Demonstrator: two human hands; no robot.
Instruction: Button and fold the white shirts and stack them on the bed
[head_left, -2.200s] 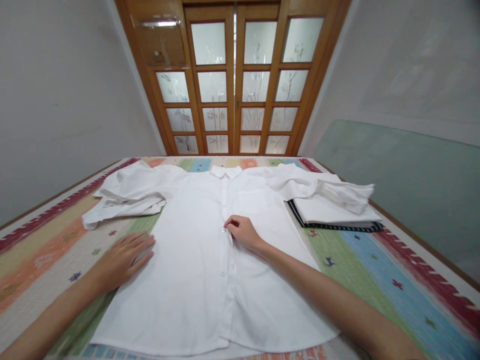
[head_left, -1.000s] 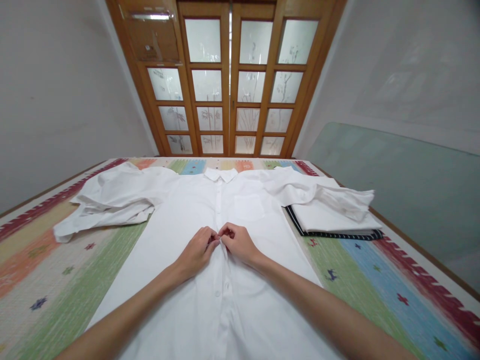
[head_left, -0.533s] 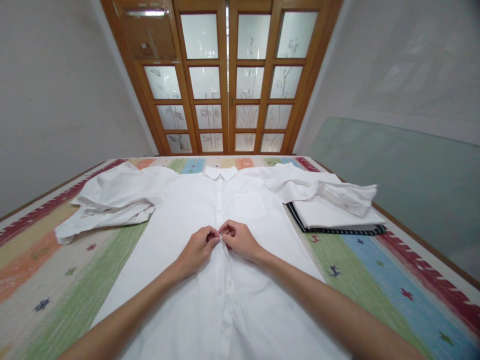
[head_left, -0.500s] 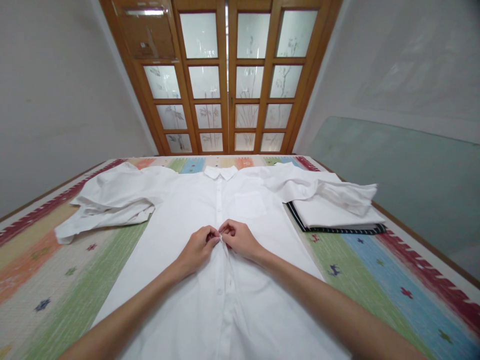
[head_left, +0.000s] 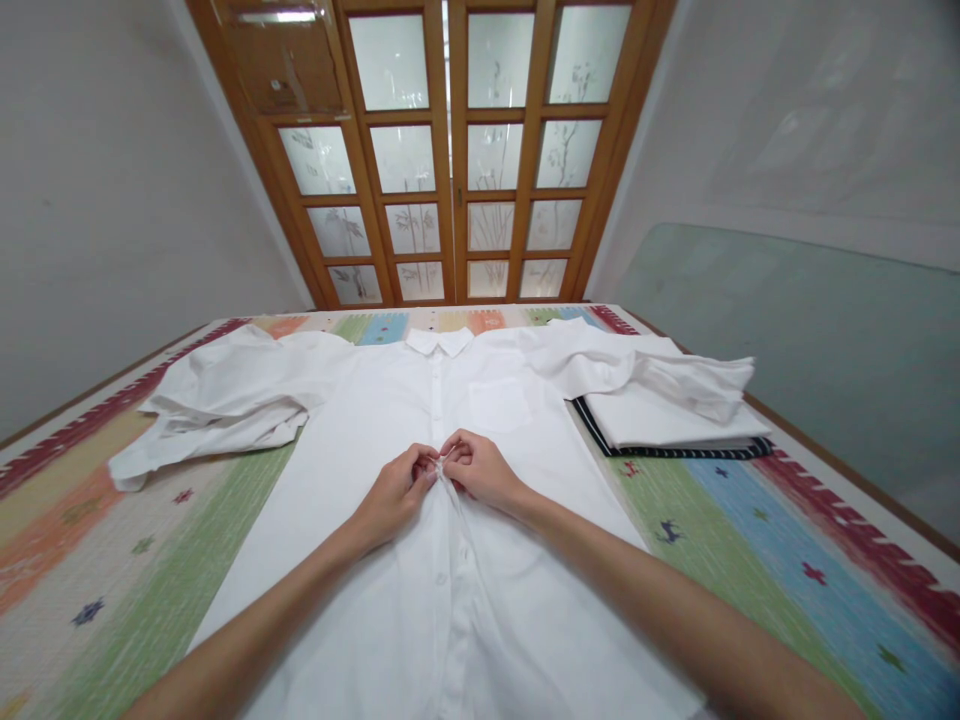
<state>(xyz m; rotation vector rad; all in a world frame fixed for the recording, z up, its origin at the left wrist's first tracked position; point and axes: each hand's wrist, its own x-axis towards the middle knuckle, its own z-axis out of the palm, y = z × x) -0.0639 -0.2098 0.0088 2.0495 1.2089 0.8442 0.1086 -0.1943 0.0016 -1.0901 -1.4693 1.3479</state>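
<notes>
A white long-sleeved shirt (head_left: 375, 400) lies spread out front side up, collar at the far end and hem towards me. Both hands meet at its front placket, about midway down. My left hand (head_left: 401, 488) pinches the left edge of the placket between thumb and fingers. Close against it, my right hand (head_left: 480, 468) pinches the other edge. The fabric is gathered up a little between the fingertips, and the fingers hide whatever button is there. Below the hands the two front edges part slightly, with a button (head_left: 441, 579) showing on the left one.
The table bears a striped, patterned cloth (head_left: 142, 545). Under the shirt's right-hand sleeve lies a folded stack of white and black-striped fabric (head_left: 675, 430). Wooden doors with glass panes (head_left: 459, 150) stand beyond the table. A pale green panel (head_left: 810, 350) leans along the right wall.
Both hands stay at the same spot on the placket, with the fingers shifting slightly and the right hand a touch higher. The whole view has tilted a little.
</notes>
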